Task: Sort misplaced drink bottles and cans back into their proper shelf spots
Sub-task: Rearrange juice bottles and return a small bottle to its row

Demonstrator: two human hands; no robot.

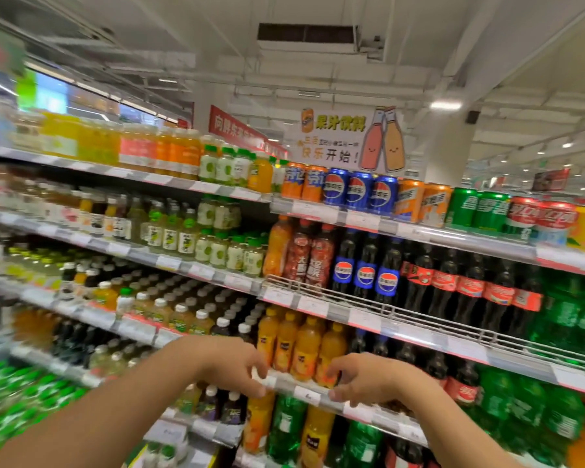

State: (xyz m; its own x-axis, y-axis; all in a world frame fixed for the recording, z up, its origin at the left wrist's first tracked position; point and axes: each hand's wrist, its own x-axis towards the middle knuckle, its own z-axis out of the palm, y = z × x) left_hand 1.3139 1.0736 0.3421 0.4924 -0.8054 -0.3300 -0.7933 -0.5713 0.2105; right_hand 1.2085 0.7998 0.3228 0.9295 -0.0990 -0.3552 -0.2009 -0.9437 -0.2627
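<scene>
Both hands were at the front edge of the shelf (pixel 304 393) that carried the orange juice bottles (pixel 301 349). The left hand (pixel 233 369) sat near the rail with its fingers curled down and loosely spread, empty; the right hand (pixel 362 376) had its fingers bent close to the base of the rightmost orange bottle, possibly touching it, but whether it had a grip could not be told through the blur. Judged step: between placements, either settling this row or selecting the next stray. No misplaced bottle was in either hand. A candidate stray: a lone orange bottle (pixel 277 246) one shelf up, beside the red-labelled bottles (pixel 309 255) and Pepsi bottles (pixel 365 265). The next move would call for a firm grasp round one bottle's body and a lift clear of the rail. In the way: tightly packed neighbours, price tags (pixel 306 395) along the rail, and a wire guard (pixel 402 314) on the shelf above. Cans (pixel 358 192) lined the top shelf, well apart from the hands.
</scene>
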